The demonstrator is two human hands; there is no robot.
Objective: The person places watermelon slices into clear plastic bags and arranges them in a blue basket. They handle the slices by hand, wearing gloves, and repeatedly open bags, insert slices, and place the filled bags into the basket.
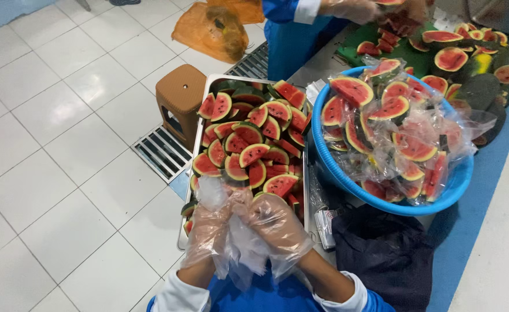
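Left hand (211,228) and right hand (277,228): gloved, fingers curled together around a clear plastic bag (240,245), apparently spreading its mouth. Steel tray (199,115) of cut watermelon wedges (248,153): at twelve o'clock, within easy reach. Blue basin (324,156) of bagged wedges: two o'clock. Brown stool (179,92): eleven o'clock. Another person's gloved hand (352,8): one o'clock.

I see a thin clear plastic bag (240,245) between my two gloved hands; it is crumpled, soft and hangs down loosely. Just beyond it lie the watermelon wedges (248,153), red flesh with dark green rind, piled close together in a metal tray (199,144).
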